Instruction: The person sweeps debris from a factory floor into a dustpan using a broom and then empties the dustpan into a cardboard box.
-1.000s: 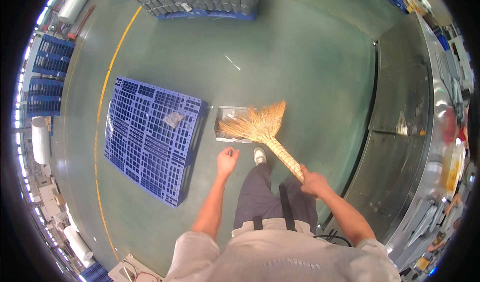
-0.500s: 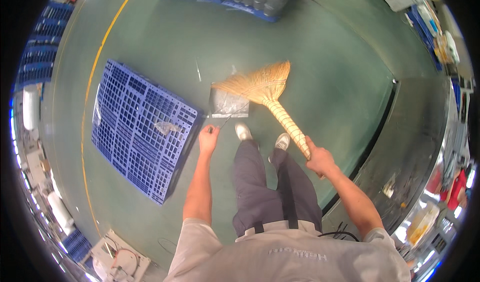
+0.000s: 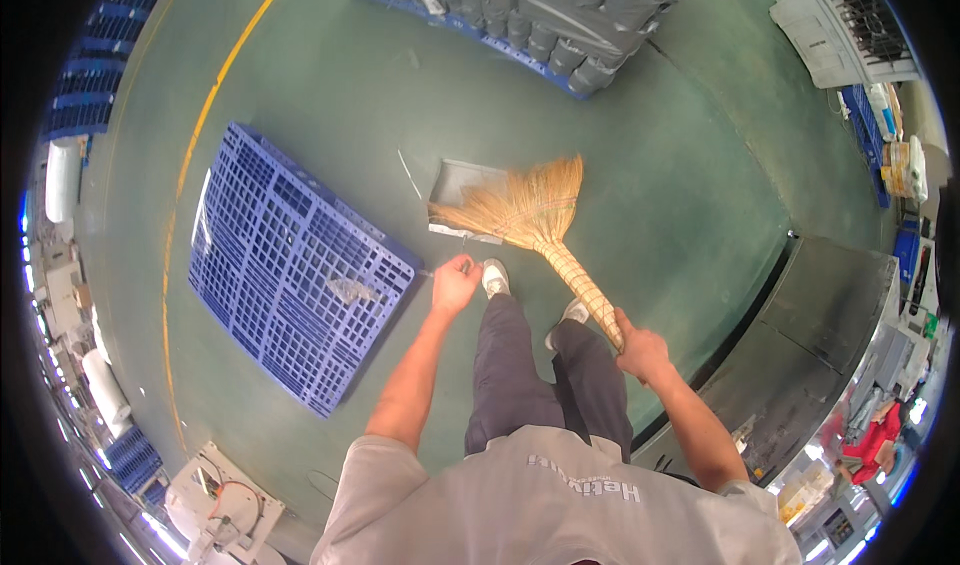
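Note:
My right hand (image 3: 640,350) grips the bound handle of a straw broom (image 3: 530,210). Its fanned bristles rest across a grey metal dustpan (image 3: 462,183) on the green floor ahead of my feet. My left hand (image 3: 455,283) is closed in a fist just behind the dustpan, around what looks like its thin wire handle. My white shoes (image 3: 495,277) stand between the two hands.
A blue plastic pallet (image 3: 290,265) lies flat to my left with a scrap of clear film (image 3: 350,290) on it. A wrapped grey stack (image 3: 560,15) stands ahead. A dark raised platform (image 3: 810,335) runs along my right. A yellow line (image 3: 200,125) crosses the floor at left.
I have stepped forward, so the wrapped grey stack is nearer. The broom head and dustpan have stayed together in front of my feet. Both hands keep their holds.

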A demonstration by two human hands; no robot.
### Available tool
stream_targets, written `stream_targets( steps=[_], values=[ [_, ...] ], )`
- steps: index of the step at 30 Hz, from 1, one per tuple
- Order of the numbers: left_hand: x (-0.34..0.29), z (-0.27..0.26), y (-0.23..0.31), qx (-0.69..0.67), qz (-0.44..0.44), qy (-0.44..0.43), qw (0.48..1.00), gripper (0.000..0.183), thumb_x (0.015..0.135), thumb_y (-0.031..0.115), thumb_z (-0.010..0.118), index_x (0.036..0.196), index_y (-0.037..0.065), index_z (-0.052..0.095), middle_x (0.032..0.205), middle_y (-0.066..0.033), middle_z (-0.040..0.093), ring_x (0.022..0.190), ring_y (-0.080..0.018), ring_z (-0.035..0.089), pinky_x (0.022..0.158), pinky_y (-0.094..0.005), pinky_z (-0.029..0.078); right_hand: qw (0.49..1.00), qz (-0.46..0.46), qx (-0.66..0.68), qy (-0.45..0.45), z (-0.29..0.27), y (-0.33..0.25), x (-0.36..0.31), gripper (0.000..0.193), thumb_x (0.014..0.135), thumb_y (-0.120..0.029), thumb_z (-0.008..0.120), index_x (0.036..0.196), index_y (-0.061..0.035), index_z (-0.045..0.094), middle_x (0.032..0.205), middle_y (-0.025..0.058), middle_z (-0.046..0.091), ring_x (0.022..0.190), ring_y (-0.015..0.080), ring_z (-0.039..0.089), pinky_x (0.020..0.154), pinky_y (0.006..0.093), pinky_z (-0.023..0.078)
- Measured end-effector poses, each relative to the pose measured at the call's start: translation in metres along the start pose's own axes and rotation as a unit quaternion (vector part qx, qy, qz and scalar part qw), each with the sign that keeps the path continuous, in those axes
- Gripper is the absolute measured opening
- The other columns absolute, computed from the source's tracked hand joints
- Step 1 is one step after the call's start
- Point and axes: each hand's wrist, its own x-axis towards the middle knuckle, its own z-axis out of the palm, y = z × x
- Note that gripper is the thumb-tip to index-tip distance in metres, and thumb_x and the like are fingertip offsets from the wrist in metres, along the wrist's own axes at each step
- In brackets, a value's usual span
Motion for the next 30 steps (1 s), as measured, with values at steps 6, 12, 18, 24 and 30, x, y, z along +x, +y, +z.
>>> stream_targets(
  steps=[6,12,18,24,30],
  values=[
    [0.030,0.054,0.089,0.095,0.099,-0.054,0.989,0.030,0.079,0.030,0.063,0.079,0.001,0.059,0.073,-0.0239,0.058,0.068,-0.0413,0.054,0.063,-0.0414,0.046,0.997,0.016,0.078,-0.014,-0.031,0.074,-0.010,0.089,0.068,-0.021,0.066,0.147,-0.0213,0.024,0.097,0.0180,0.067,0.089,0.0333,0.066,0.078,0.0424,0.053],
    [0.078,0.204,0.250,0.077,0.155,-0.156,0.972,0.025,0.079,0.019,0.066,0.066,0.003,0.051,0.057,-0.0032,0.049,0.055,-0.0114,0.041,0.053,-0.0312,0.039,0.975,0.078,0.205,0.029,-0.077,0.237,-0.005,0.084,0.071,-0.022,0.064,0.147,-0.0211,0.028,0.104,0.0132,0.066,0.094,0.0298,0.066,0.077,0.0402,0.053],
    [0.083,0.182,0.304,0.084,0.137,-0.202,0.966,0.029,0.081,0.015,0.065,0.063,0.006,0.045,0.057,0.0018,0.044,0.055,-0.0084,0.038,0.051,-0.0281,0.036,0.961,0.110,0.252,-0.004,-0.100,0.217,-0.045,0.085,0.074,-0.019,0.062,0.149,-0.0234,0.022,0.104,0.0100,0.066,0.092,0.0275,0.065,0.075,0.0386,0.053],
    [0.153,0.258,0.425,0.072,0.214,-0.299,0.927,0.028,0.082,0.015,0.067,0.066,0.007,0.046,0.058,0.0037,0.043,0.054,-0.0056,0.037,0.047,-0.0254,0.032,0.922,0.143,0.357,0.034,-0.138,0.272,-0.029,0.085,0.073,-0.020,0.064,0.148,-0.0227,0.024,0.104,0.0089,0.066,0.092,0.0263,0.066,0.073,0.0396,0.054],
    [0.212,0.484,0.653,0.317,0.302,-0.369,0.820,0.039,0.079,0.037,0.065,0.103,0.006,0.065,0.096,-0.0173,0.068,0.090,-0.0329,0.065,0.081,-0.0404,0.050,0.856,0.191,0.466,0.115,-0.233,0.443,0.024,0.093,0.064,-0.030,0.068,0.147,-0.0219,0.026,0.103,0.0198,0.065,0.091,0.0345,0.064,0.078,0.0416,0.052]
  ],
)
